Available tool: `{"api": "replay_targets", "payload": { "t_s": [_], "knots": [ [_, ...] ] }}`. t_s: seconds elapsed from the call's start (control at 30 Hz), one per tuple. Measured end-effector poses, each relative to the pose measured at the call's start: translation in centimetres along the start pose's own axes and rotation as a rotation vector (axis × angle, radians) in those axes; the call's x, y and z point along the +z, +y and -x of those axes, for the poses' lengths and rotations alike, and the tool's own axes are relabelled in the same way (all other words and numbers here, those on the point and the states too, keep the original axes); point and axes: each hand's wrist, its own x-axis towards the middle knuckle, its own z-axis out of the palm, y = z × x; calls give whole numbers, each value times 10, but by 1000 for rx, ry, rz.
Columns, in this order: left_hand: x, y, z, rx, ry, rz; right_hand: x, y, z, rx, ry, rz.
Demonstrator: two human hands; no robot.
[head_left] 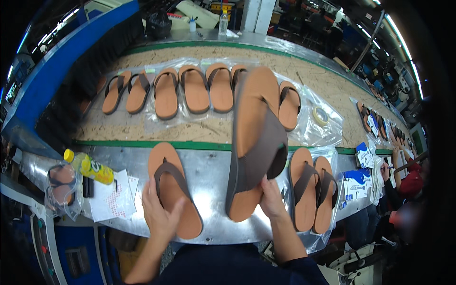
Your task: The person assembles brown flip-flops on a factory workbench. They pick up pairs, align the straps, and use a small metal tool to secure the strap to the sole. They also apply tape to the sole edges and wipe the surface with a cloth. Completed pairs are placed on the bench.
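Over the bench [216, 223], the right hand [273, 198] gripped a raised sandal [256, 156] beside its strap — seemingly for control; the left hand [160, 218] touched a flat-looking second sandal [173, 192], half-open — hold unclear.

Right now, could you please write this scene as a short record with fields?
left hand: at a single sandal, thumb over footbed; grip unclear
right hand: holds a raised sandal
bench: two sandals at right; yellow bottle, papers at left
beyond: sandal row on clear plastic; tape roll
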Motion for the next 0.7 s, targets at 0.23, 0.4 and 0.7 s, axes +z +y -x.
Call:
{"api": "replay_targets", "payload": {
  "t_s": [0.23, 0.4, 0.7],
  "knots": [
    [35, -33, 24, -638, 84, 488, 18, 57, -47, -4, 280, -253],
    [20, -43, -24, -530, -8, 888, 18, 50, -36, 4, -130, -343],
    [70, 31, -13, -595, -717, 1891, 29, 56, -24, 81, -355, -302]
  ]
}}
